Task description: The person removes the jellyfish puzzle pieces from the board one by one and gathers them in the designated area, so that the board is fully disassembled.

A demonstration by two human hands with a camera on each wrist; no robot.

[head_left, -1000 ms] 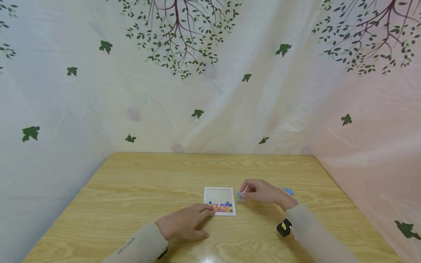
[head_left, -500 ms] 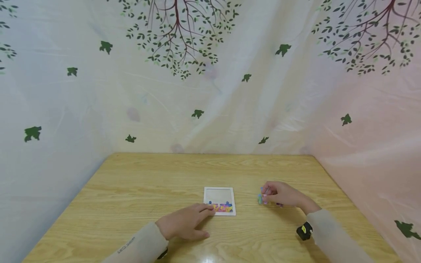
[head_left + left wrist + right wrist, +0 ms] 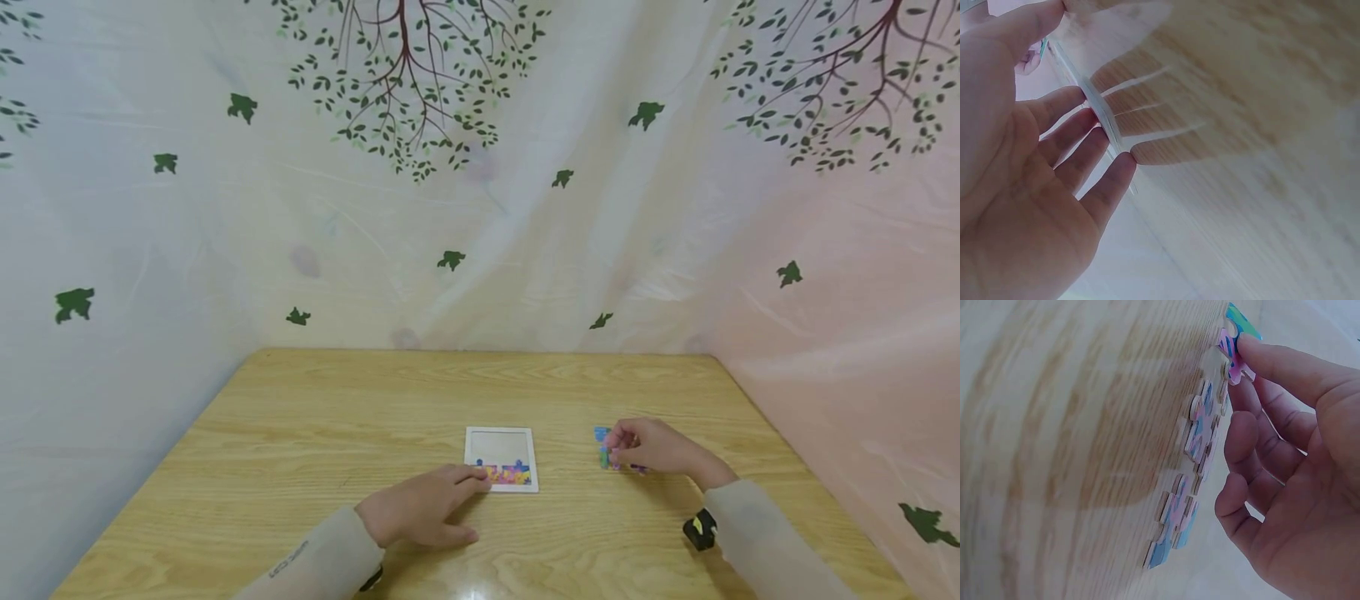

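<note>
A white puzzle frame point(image 3: 535, 458) lies mid-table, its near part filled with joined, brightly coloured pieces point(image 3: 510, 475). My left hand point(image 3: 427, 504) rests on its near left edge with fingers extended; in the left wrist view the fingertips point(image 3: 1124, 164) touch the frame's rim. To the right, my right hand point(image 3: 656, 446) pinches a pink and green puzzle piece point(image 3: 1235, 356) between thumb and fingers, low over the table. Several loose pieces point(image 3: 1204, 422) lie beneath and beside that hand, partly hidden by it in the head view. A blue one point(image 3: 602, 433) shows just past the fingertips.
The wooden table point(image 3: 337, 417) reaches back to a pale curtain point(image 3: 360, 250) printed with trees and leaves. Each wrist carries a small black device, the right one point(image 3: 700, 530) being plainer to see.
My right hand has moved right, from beside the frame to the loose pieces, carrying the pinched puzzle piece along. My left hand has stayed on the frame.
</note>
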